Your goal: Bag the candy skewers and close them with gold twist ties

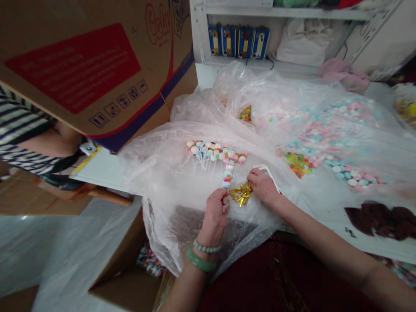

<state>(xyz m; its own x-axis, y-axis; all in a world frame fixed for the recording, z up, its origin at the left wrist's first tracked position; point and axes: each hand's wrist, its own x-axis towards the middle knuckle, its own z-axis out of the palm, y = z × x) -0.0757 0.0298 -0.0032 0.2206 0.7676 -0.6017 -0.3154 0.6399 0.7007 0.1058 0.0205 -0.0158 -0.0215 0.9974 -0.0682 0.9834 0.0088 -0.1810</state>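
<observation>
My left hand is closed round the lower end of a marshmallow skewer, which stands upright with pastel candies stacked along it. Just to its right lies a small pile of gold twist ties on the plastic sheet. My right hand reaches in from the right, its fingers drawn together at the edge of that pile; what is between the fingertips is hidden. Behind both hands, several more marshmallow skewers lie in a row, their white sticks pointing toward me. A white-edged flat item lies partly behind my right hand.
Clear plastic sheeting covers much of the table. Loose marshmallows and gummy candies lie to the right, near dark brown pieces. A large cardboard box stands left, beside a person's striped sleeve. An open carton sits below.
</observation>
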